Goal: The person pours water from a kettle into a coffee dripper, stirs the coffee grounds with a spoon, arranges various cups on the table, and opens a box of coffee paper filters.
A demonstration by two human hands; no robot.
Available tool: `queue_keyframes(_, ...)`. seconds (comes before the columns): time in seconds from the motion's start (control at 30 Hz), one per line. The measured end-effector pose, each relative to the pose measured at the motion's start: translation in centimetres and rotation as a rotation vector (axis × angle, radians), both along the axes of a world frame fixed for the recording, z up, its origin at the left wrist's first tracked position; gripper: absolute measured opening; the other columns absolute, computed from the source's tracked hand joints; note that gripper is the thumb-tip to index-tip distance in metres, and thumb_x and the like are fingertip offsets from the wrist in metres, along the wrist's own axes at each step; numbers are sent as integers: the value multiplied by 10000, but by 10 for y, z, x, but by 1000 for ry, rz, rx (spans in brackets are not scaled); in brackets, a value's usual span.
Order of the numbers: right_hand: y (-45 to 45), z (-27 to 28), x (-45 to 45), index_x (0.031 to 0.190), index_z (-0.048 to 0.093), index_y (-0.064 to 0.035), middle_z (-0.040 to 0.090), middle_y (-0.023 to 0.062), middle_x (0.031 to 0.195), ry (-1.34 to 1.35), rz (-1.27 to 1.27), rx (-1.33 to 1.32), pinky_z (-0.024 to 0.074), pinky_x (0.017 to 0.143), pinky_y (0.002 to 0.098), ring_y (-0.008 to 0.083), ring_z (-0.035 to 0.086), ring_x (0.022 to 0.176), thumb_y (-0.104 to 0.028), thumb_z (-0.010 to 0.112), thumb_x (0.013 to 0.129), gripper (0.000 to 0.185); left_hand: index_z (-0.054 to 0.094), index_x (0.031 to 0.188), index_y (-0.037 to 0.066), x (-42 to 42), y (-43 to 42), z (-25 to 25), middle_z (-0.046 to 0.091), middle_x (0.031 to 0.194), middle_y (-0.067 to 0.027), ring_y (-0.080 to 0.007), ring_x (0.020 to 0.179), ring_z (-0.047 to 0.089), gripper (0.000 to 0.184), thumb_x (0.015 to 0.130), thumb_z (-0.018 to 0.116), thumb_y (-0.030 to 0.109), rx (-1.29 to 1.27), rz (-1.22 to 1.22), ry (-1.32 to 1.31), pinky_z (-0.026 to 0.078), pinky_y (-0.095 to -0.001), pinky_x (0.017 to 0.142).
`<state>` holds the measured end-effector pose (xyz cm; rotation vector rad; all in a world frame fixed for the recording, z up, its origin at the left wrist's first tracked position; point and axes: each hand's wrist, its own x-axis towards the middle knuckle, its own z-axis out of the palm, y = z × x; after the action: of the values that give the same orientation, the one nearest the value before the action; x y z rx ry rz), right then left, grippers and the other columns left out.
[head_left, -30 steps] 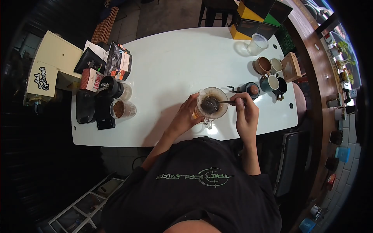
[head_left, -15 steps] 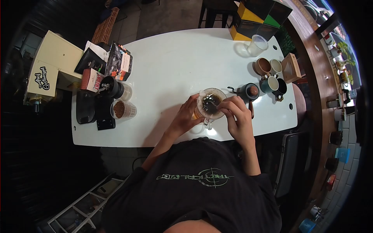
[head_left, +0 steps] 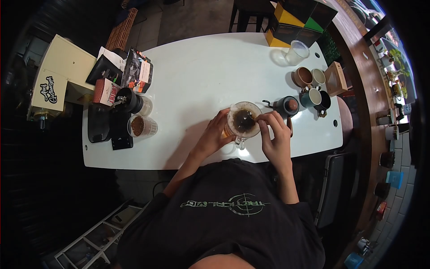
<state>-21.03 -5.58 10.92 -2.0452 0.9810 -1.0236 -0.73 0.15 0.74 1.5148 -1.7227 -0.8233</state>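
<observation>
At the table's front edge stands a coffee dripper (head_left: 231, 120), lined with a pale paper filter and holding dark, wet coffee (head_left: 244, 119). A clear handle (head_left: 240, 144) sticks out toward me. My left hand (head_left: 217, 132) is wrapped around the dripper's left side, fingers behind and thumb in front. Over the right rim, my right hand (head_left: 276, 133) pinches a small spoon (head_left: 254, 119); its lower end is in the coffee and hard to make out. Amber liquid shows below the dripper by my left fingers. A dark gooseneck kettle (head_left: 286, 106) stands just right of the dripper.
Several cups (head_left: 311, 97) and a clear plastic cup (head_left: 296, 53) stand at the right. On the left are a glass of brown grounds (head_left: 142, 126), a hand grinder (head_left: 129, 100), a scale (head_left: 122, 140) and a coffee bag (head_left: 137, 71). Boxes (head_left: 298, 24) sit at the back right.
My right hand has shifted slightly with the spoon, which now shows less above the coffee. The coffee surface looks browner. My left hand stays on the dripper.
</observation>
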Motion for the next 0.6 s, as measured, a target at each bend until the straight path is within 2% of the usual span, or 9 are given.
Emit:
queue_keyframes(0.2,-1,7,-4,969,631,30,654,130,877,-32,19,122,482,733,351,254,640,782,-7,588,950,60,395,1431,21,0,0,3,401,1477,-126,-339,1353,452,786,788,811,202,16,7,8,394,-455,1112)
queue_keyframes(0.4,-2,3,-13,948,644,38,673,124,889,-148,-23,193,485,766,324,228,648,819,5,558,955,93,393,1422,4,0,-1,1,401,1477,-124,-339,1356,448,781,786,803,195,35,1,23,389,-448,1116)
queue_keyframes(0.6,5,21,-14,938,660,12,651,117,915,-61,72,43,494,775,345,267,640,843,58,613,863,100,388,1426,-3,0,-1,5,406,1471,-131,-334,1369,436,782,791,782,225,43,3,10,371,-447,1130)
